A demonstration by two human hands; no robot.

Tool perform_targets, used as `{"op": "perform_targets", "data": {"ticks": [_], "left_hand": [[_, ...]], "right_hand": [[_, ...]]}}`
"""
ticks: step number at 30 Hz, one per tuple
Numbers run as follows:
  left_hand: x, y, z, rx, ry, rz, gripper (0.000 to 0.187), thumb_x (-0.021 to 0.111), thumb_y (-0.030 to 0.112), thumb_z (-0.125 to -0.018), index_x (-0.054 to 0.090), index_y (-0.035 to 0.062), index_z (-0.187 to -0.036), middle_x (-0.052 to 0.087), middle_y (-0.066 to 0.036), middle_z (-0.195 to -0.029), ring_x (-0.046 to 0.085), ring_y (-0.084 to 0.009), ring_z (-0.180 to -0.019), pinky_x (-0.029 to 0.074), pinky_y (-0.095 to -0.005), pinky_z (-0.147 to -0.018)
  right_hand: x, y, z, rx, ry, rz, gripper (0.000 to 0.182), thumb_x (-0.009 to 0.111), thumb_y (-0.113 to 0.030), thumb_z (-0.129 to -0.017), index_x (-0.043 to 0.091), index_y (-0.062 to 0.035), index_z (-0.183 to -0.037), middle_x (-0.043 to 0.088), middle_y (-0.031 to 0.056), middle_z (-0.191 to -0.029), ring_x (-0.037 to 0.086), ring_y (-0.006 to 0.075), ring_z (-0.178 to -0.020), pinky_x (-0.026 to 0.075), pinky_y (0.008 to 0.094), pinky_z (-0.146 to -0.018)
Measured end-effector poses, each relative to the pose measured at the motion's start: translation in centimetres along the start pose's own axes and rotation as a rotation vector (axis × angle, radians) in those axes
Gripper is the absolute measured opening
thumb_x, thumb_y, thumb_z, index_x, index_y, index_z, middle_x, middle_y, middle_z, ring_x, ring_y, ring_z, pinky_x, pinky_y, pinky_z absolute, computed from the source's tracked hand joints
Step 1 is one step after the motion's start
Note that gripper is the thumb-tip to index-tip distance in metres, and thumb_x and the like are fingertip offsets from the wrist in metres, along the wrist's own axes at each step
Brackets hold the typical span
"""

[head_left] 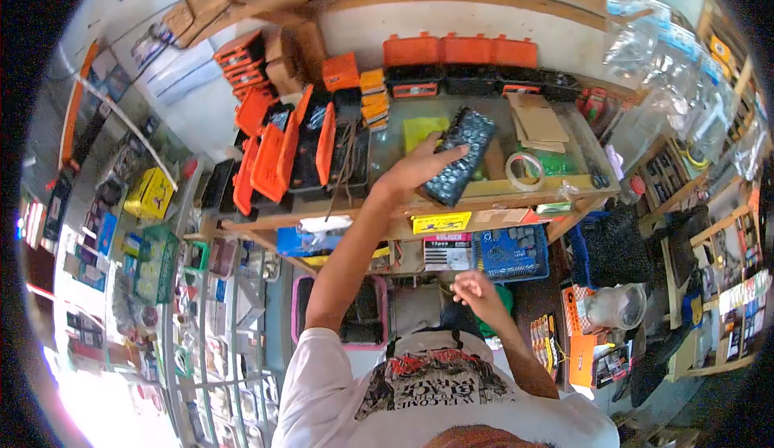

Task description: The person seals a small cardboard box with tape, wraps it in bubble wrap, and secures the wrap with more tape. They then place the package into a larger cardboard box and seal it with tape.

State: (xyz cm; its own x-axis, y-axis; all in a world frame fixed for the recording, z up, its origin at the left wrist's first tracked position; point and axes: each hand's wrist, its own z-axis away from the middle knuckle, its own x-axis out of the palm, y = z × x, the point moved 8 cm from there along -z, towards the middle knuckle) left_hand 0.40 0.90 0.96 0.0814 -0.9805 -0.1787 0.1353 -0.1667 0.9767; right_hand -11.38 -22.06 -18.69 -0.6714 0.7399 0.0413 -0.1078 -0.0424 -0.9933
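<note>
My left hand (pixel 421 164) grips a package wrapped in black bubble wrap (pixel 462 158), thumb on top of it, held tilted over the glass-topped counter (pixel 504 145). In front of my shirt, below the counter's front edge, is my right hand (pixel 474 288). Its fingers are curled in, and nothing shows between them. Behind the package lies a yellow sheet (pixel 425 132) on the counter. To its right are a roll of tape (pixel 525 171) and several pieces of brown cardboard (pixel 538 121).
Black boxes with orange lids (pixel 274 162) crowd the counter's left side, and more (pixel 461 51) line the back. A blue basket (pixel 511 253) sits on the shelf underneath. Clear plastic bags (pixel 637 45) hang at the right. Scissors (pixel 598 179) lie near the right corner.
</note>
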Motion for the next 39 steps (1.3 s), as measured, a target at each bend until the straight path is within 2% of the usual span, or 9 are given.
{"op": "perform_targets", "data": {"ticks": [7,9,14,17,26,31,34,36,39], "left_hand": [[4.1,-6.8,13.4,-0.075,-0.084,0.277,0.114,0.067,0.062,-0.088,0.01,-0.0111,-0.156,0.043,-0.025,-0.148,0.045,-0.0289,-0.133,0.038,-0.0366,-0.111],[4.3,-9.8,17.3,-0.063,0.046,0.348,0.099,0.067,0.052,-0.093,0.017,-0.0056,-0.156,0.043,-0.022,-0.148,0.044,-0.0262,-0.134,0.037,-0.0352,-0.111],[5.7,-22.4,25.6,-0.202,0.492,0.642,0.092,0.066,0.052,-0.093,0.024,-0.001,-0.155,0.032,-0.024,-0.158,0.027,-0.0288,-0.148,0.022,-0.0345,-0.12],[8.1,-29.9,29.9,-0.51,0.663,0.749,0.092,0.065,0.055,-0.093,0.024,0.0001,-0.155,0.032,-0.024,-0.157,0.03,-0.0304,-0.147,0.025,-0.0349,-0.119],[12.2,-46.0,34.3,-0.452,0.919,1.178,0.065,0.052,0.053,-0.101,0.04,0.008,-0.147,0.053,-0.01,-0.139,0.051,-0.0231,-0.125,0.045,-0.0358,-0.101],[12.6,-51.8,42.3,-0.753,1.259,0.79,0.069,0.066,0.05,-0.093,0.05,-0.0005,-0.136,0.06,-0.02,-0.115,0.059,-0.0259,-0.101,0.05,-0.0397,-0.082],[21.1,-60.7,49.4,-1.038,1.487,0.3,0.063,0.068,0.042,-0.092,0.052,-0.0004,-0.136,0.066,-0.026,-0.112,0.064,-0.0393,-0.104,0.05,-0.0446,-0.096],[30.1,-66.2,53.4,-1.114,1.492,0.637,0.062,0.067,0.045,-0.091,0.055,-0.0011,-0.131,0.065,-0.023,-0.112,0.064,-0.0361,-0.101,0.053,-0.0451,-0.086],[37.6,-60.5,57.4,-1.363,1.448,0.991,0.059,0.066,0.046,-0.089,0.059,-0.0021,-0.122,0.065,-0.017,-0.099,0.062,-0.0269,-0.083,0.05,-0.0442,-0.064]], "right_hand": [[1.9,-5.6,-0.5,-0.125,0.003,-0.477,0.056,0.066,-0.035,-0.098,0.038,-0.011,-0.139,0.053,0.0079,-0.129,0.058,0.0191,-0.111,0.051,0.0342,-0.085],[2.4,-4.4,-0.3,-0.145,-0.035,-0.494,0.06,0.067,-0.039,-0.097,0.035,-0.012,-0.141,0.049,0.0059,-0.129,0.054,0.0185,-0.114,0.05,0.0354,-0.089],[7.6,1.8,0.7,0.273,-0.382,-0.131,0.045,0.061,-0.01,-0.096,0.038,-0.0129,-0.134,0.048,0.0018,-0.122,0.048,0.0132,-0.112,0.041,0.0324,-0.097],[11.3,5.1,1.6,0.487,-0.493,-0.003,0.053,0.071,-0.015,-0.09,0.04,-0.0087,-0.133,0.05,0.0065,-0.125,0.052,0.0174,-0.116,0.042,0.0306,-0.099],[16.3,19.1,-0.1,0.954,-0.629,0.17,0.056,0.076,-0.034,-0.085,0.053,-0.0079,-0.128,0.062,0.0077,-0.12,0.062,0.0223,-0.109,0.052,0.0378,-0.091],[20.8,24.4,-2.0,1.089,-0.585,0.091,0.051,0.078,-0.04,-0.083,0.062,-0.0102,-0.121,0.066,0.0064,-0.113,0.066,0.0228,-0.101,0.058,0.0411,-0.07],[24.6,24.6,-3.9,1.048,-0.61,0.246,0.049,0.077,-0.04,-0.085,0.061,-0.0154,-0.124,0.069,0.0011,-0.109,0.066,0.0185,-0.096,0.055,0.0372,-0.073],[27.4,28.1,-6.7,0.91,-0.624,0.214,0.06,0.08,-0.042,-0.082,0.054,-0.0137,-0.129,0.066,0.0036,-0.11,0.066,0.021,-0.094,0.056,0.039,-0.072],[32.9,26.5,-9.6,0.807,-0.552,0.275,0.069,0.081,-0.049,-0.079,0.054,-0.0077,-0.128,0.061,0.0101,-0.115,0.067,0.0245,-0.091,0.059,0.0391,-0.071]]}}
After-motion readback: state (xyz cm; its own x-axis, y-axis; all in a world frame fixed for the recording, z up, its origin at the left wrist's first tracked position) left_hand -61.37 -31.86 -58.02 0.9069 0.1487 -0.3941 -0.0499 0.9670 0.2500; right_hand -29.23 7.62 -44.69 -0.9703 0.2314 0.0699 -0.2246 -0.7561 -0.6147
